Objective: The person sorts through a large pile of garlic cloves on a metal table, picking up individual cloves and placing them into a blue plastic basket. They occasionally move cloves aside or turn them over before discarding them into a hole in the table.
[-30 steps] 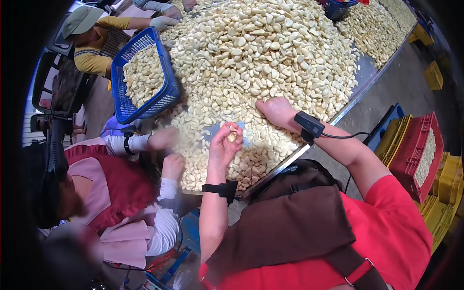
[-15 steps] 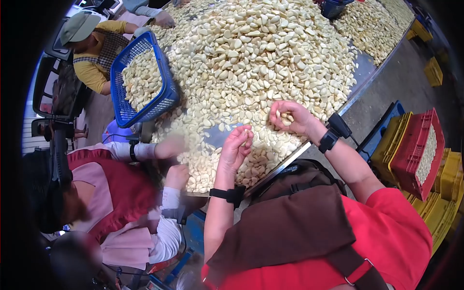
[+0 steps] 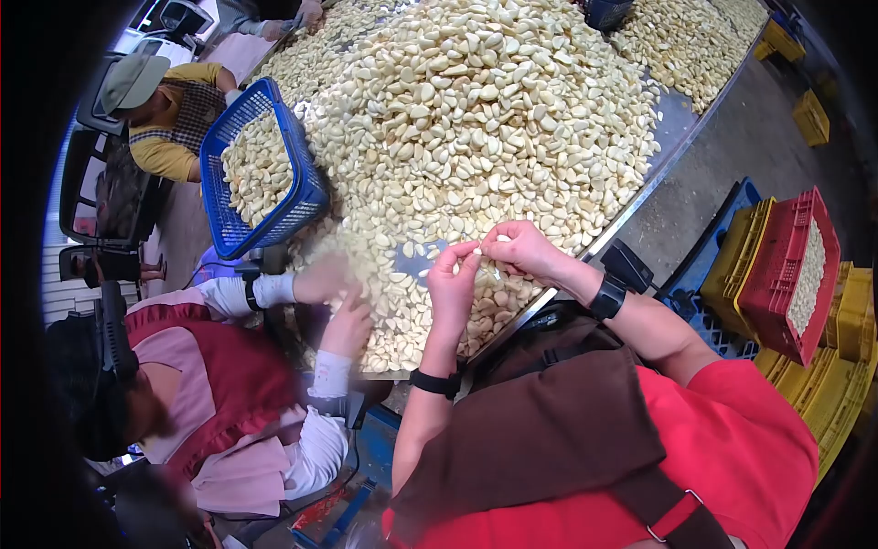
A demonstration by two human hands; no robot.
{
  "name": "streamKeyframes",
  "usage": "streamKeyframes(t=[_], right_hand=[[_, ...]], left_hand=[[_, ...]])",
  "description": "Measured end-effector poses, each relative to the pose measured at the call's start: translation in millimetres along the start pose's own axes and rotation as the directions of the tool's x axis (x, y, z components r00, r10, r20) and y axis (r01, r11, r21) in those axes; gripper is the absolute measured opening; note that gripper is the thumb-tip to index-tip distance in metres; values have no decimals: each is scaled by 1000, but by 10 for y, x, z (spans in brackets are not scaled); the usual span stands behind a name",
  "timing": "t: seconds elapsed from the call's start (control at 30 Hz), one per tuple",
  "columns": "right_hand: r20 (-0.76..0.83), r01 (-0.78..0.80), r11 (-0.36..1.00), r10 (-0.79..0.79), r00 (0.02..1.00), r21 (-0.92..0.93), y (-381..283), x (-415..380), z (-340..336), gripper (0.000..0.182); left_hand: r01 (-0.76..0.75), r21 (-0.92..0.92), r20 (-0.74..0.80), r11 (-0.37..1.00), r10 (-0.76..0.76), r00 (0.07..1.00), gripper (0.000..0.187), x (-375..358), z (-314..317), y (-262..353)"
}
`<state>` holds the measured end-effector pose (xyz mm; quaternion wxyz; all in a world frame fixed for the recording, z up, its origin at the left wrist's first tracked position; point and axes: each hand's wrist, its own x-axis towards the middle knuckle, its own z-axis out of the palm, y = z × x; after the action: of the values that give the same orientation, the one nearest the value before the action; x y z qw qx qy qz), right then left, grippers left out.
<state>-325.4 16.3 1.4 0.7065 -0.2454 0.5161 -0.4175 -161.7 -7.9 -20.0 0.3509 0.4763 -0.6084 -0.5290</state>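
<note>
Peeled garlic cloves (image 3: 494, 119) are heaped high on the metal table (image 3: 675, 114), with a thinner layer spread near its front edge. Over that layer my left hand (image 3: 453, 285) is closed in a pinch at the fingertips. My right hand (image 3: 529, 252) is closed too, its fingers curled, and pale cloves show at its thumb and fingers. The two sets of fingertips meet around a small garlic clove (image 3: 477, 252). Which hand bears most of that clove is hard to see.
On the left stands a blue basket (image 3: 306, 197) of cloves. A co-worker in a maroon apron (image 3: 247, 366) reaches into the cloves with blurred hands; another person in a cap (image 3: 137, 84) is behind. Red crate (image 3: 773, 279) and yellow crates (image 3: 732, 265) are stacked at right.
My right hand has come down and left from the pile to meet my left hand, which has shifted slightly right. The co-worker's nearer hand has risen toward the other one.
</note>
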Motion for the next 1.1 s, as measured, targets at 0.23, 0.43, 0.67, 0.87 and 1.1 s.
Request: streamKeyframes(t=[0.23,0.43,0.67,0.87,1.1], right_hand=[[-94,246,910,-292,952,-335,61,5,51,13],[-128,272,941,-301,945,-202,78,-43,85,14],[-187,210,960,-244,952,-184,-50,-178,-202,10],[-70,2,587,-100,993,-810,-337,-1246,-1238,30],[-177,154,925,-96,979,347,-11,-1148,-1114,28]], left_hand=[[-238,339,-71,910,277,958,12,-95,104,211],[57,-48,-143,997,-63,988,13,-106,228,129],[454,-682,169,573,-480,861,23,-56,307,491],[490,-606,46,627,-587,808,52,-105,-171,267],[257,-258,70,931,-247,966,25,38,517,531]])
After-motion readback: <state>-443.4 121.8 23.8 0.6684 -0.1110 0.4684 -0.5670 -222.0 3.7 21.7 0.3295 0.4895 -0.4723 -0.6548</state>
